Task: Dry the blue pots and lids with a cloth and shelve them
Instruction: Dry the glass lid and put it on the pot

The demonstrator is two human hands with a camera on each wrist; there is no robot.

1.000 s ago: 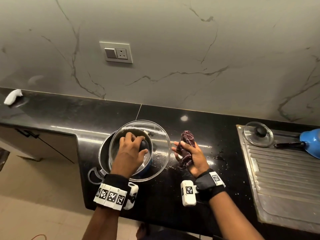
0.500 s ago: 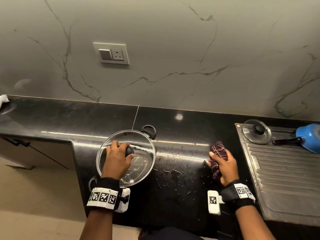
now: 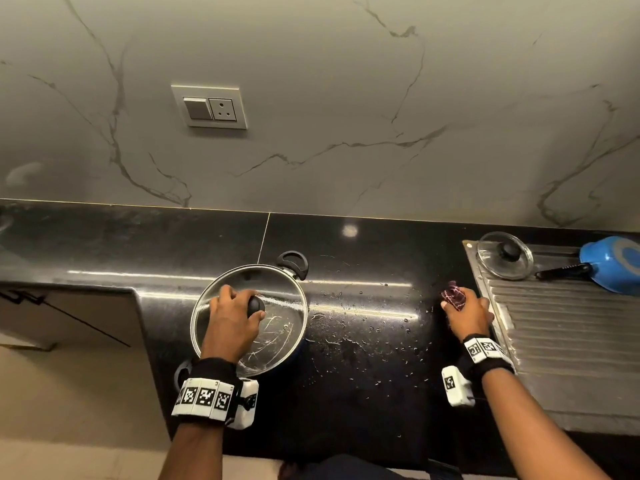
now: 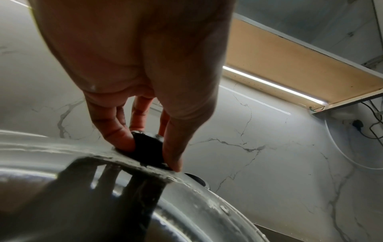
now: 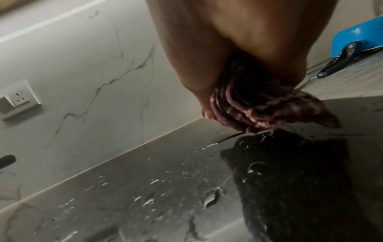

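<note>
At lower centre of the head view, your left hand (image 3: 231,317) pinched the knob of the glass lid (image 3: 277,327), now seated on the pot (image 3: 292,263); your right hand (image 3: 467,311), clutching the cloth (image 3: 453,297), had swung right toward the drainboard (image 3: 571,327), suggesting the blue saucepan (image 3: 613,263) came next.

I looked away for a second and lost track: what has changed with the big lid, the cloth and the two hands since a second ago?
The left hand, holding the knob, lowered the tilted glass lid flat onto the pot. The right hand carried the bunched maroon cloth rightward to the drainboard edge. Both grips are unchanged; the small lid and blue pan stayed put.
</note>
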